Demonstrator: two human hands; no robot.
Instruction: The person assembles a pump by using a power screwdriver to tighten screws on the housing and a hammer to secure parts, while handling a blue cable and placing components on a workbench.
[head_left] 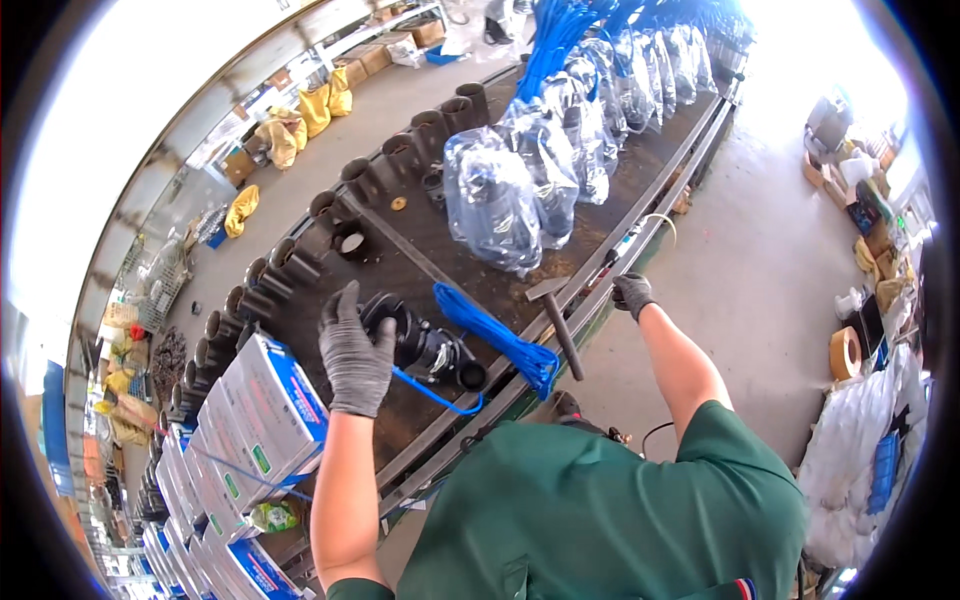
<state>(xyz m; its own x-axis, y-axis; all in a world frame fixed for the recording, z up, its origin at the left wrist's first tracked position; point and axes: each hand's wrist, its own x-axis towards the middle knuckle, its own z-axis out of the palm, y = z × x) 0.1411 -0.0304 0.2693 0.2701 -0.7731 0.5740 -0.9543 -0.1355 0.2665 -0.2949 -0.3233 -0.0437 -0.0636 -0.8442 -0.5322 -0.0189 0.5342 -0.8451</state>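
With 12 at the top and hours read from the middle of the view, a long dark worktop [500,286] is stretched from 7 o'clock up to 1 o'clock. A person in a green shirt [600,510] is seen at 5 o'clock. A cluster of bagged units [490,200], wrapped in clear plastic and topped with blue cords, is stood at 1 o'clock. White and blue boxes [260,420] are stacked at 8 o'clock. The far edge is lined with dark cylinders [362,182] from 8 to 12 o'clock.

A black unit [425,345] is laid on the worktop just off the middle, toward 8 o'clock. At its 9 o'clock side the gloved left hand [358,360] is placed, with fingers and thumb parted beside its rim; whether this grip is clamped on the unit cannot be told. A bundled blue cord [500,335] is set at the unit's 3 o'clock, and a hammer [560,325] is rested beyond it on the near edge. At the hammer's 2 o'clock the gloved right hand [632,293] is held near the rail, its fingers curled; whether anything is gripped cannot be told.
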